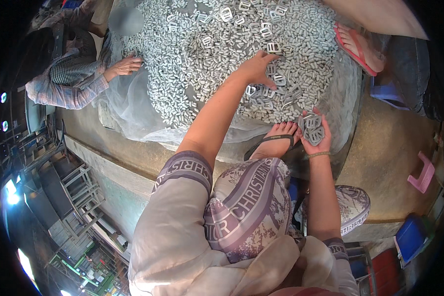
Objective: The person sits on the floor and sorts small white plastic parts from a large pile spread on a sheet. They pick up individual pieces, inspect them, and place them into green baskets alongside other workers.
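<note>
My left hand [256,70] reaches over a broad pile of small grey metal pieces [182,54], with fingers and thumb apart. Loose metal buckles [279,80], flat frames with slots, lie beside its thumb. Another buckle [273,47] is just past its fingertips; whether they touch it I cannot tell. My right hand [322,143] is cupped at the near right edge of the pile, holding a stack of metal buckles [312,127] in its palm and fingers. More buckles [226,14] lie scattered across the far part of the pile.
Clear plastic sheeting [128,116] lies under the pile. At left, a co-worker's hand [127,65] touches the pile's edge. A sandalled foot [276,138] stands near my right hand; another person's foot in a pink flip-flop [362,49] is at right. A pink plastic piece [422,172] lies beyond.
</note>
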{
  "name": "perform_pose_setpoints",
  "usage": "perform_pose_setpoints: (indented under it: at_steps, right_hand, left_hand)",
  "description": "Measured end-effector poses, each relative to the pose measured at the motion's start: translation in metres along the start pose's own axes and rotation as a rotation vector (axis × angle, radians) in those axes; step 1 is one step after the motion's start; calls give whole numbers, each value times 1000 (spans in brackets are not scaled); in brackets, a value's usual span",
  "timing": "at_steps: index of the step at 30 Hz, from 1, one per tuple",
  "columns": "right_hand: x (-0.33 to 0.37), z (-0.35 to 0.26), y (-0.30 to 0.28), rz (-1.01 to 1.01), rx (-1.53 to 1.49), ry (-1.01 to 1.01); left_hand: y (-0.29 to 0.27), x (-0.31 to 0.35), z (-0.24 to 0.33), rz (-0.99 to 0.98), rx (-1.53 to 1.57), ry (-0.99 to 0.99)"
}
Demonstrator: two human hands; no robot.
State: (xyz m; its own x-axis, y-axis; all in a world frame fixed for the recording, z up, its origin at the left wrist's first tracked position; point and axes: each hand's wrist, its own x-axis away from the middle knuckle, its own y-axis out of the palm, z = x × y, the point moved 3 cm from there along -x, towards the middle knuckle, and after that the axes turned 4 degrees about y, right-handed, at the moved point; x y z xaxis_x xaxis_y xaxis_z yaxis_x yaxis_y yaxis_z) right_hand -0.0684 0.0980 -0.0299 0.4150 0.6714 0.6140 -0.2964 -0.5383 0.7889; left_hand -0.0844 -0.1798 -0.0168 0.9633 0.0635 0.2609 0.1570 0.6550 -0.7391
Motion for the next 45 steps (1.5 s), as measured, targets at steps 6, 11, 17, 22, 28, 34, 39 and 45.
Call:
perform_pose_setpoints:
  at_steps: [6,11,17,22,28,34,39,45]
  right_hand:
    - [-4,4,6,9,5,8]
    - [-9,5,9,50,19,6]
    - [-23,14,34,-73,17,12]
    - [-36,18,58,-69,17,28]
    - [-41,29,83,-6,58,15]
    - [-45,33,76,-140,9,43]
    - [-44,35,85,-28,-16,-17]
    - [-48,34,103,105,127,-141]
  left_hand:
    - [-5,-3,-6,-87,18,-26]
    - [-24,21,0,-53,1073,-200]
    - [-25,35,31,-209,1773,94]
    - [-19,37,56,-185,1870,109]
    - [-10,36,85,265,905,269]
    - [2,51,88,469,720,295]
    - [-9,65,113,790,664,361]
    - [15,56,77,602,1052,99]
